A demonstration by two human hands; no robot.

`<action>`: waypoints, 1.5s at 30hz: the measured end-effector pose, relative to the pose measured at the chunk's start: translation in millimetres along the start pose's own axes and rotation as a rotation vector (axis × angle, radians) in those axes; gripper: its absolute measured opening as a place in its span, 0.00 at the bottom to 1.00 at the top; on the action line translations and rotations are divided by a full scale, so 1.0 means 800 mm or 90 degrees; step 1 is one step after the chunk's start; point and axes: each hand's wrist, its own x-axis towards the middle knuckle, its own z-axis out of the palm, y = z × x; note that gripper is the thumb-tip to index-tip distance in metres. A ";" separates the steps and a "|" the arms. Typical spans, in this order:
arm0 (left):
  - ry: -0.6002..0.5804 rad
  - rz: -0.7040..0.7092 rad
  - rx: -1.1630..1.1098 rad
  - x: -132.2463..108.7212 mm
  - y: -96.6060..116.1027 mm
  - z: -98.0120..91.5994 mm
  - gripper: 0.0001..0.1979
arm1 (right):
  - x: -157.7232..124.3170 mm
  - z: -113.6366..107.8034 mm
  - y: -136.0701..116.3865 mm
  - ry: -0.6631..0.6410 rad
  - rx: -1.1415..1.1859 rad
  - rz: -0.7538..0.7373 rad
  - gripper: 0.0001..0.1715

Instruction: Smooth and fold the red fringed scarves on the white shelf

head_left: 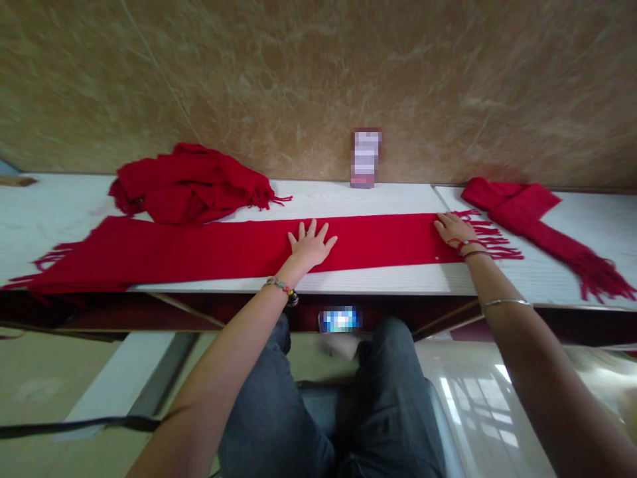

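Note:
A long red scarf (pixel 229 249) is spread out lengthwise along a white tabletop, with fringe showing at both ends. Near its middle, my left hand (pixel 309 247) lies flat with the fingers spread wide. My right hand (pixel 454 229) rests on the scarf's right end, beside the fringe, its fingers stretched out and fairly close together. The scarf's left end looks slightly rumpled and reaches the front edge of the table.
Behind the scarf on the left sits a crumpled red scarf (pixel 189 182). Another red scarf (pixel 527 209) lies folded at the right. A blurred upright card or phone (pixel 365 158) leans on the brown marbled wall (pixel 298 79). A lit screen (pixel 341 320) shows below the tabletop (pixel 398 282).

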 end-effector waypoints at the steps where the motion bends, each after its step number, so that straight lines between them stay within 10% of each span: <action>1: 0.002 -0.032 -0.002 0.001 -0.005 -0.002 0.34 | 0.002 0.000 0.005 0.011 -0.002 0.023 0.30; 7: 0.060 -0.074 0.007 0.006 -0.010 -0.003 0.35 | 0.012 0.011 -0.066 0.088 0.056 -0.145 0.31; 13: 0.021 -0.034 0.009 0.013 0.002 0.003 0.34 | -0.001 0.016 -0.162 -0.031 0.054 -0.418 0.30; 25: -0.002 -0.225 0.006 0.010 -0.081 -0.023 0.38 | 0.027 0.007 0.030 0.048 -0.018 0.000 0.27; 30: 0.011 -0.173 0.012 0.015 -0.053 -0.017 0.38 | 0.039 0.007 -0.036 0.118 0.062 -0.188 0.31; 37: 0.030 -0.090 0.031 0.013 -0.034 0.001 0.35 | 0.021 0.017 -0.138 -0.005 0.086 -0.426 0.28; 45: 0.071 -0.275 0.021 -0.007 -0.128 -0.038 0.38 | 0.028 0.027 -0.113 0.010 0.130 -0.431 0.27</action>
